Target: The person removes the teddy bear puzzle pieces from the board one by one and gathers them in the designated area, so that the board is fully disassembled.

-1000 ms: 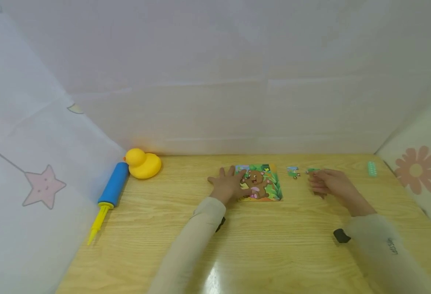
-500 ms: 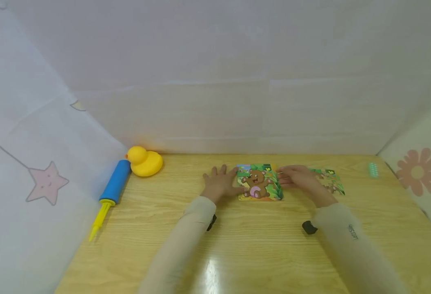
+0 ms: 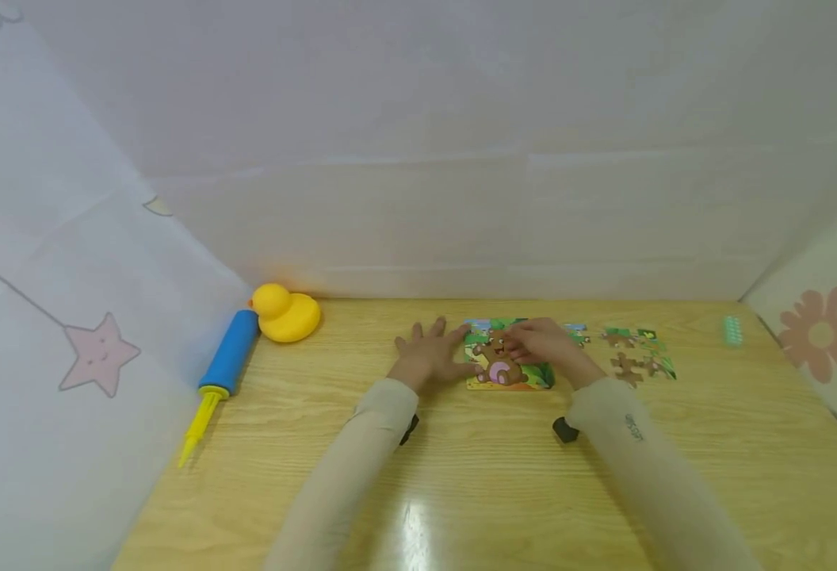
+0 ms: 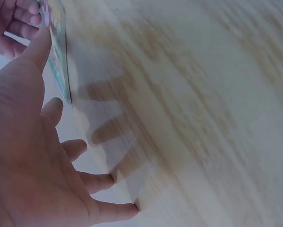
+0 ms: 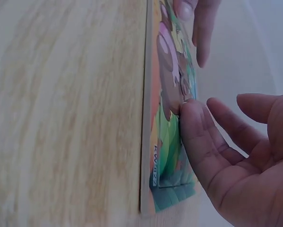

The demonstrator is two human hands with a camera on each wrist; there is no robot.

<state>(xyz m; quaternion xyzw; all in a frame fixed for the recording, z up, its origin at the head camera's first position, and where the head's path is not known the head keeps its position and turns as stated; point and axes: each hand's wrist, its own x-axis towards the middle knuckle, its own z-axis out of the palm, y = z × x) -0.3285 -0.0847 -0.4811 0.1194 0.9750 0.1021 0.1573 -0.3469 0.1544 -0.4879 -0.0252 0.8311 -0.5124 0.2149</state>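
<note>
In the head view a bear jigsaw puzzle board (image 3: 498, 373) lies flat near the back of the table. My left hand (image 3: 424, 358) is spread at its left side, thumb on the board's edge and other fingertips down on the wood. My right hand (image 3: 550, 345) is over the upper right of the board, finger and thumb pinching a small puzzle piece at the bear's face. The piece is mostly hidden by the fingers. In the right wrist view, bent fingertips (image 5: 191, 113) meet the board's picture surface. Loose puzzle pieces (image 3: 627, 369) lie right of the board.
A yellow toy duck (image 3: 288, 316) sits at the back left beside a blue and yellow hand pump (image 3: 230, 353). At the far right lies a small pale green item (image 3: 733, 331). Printed white cloth walls (image 3: 418, 222) stand behind and at both sides of the table.
My right hand has moved left from the loose pieces, past the board's right edge, to over the bear's face. My left hand has shifted slightly left, showing more of the board.
</note>
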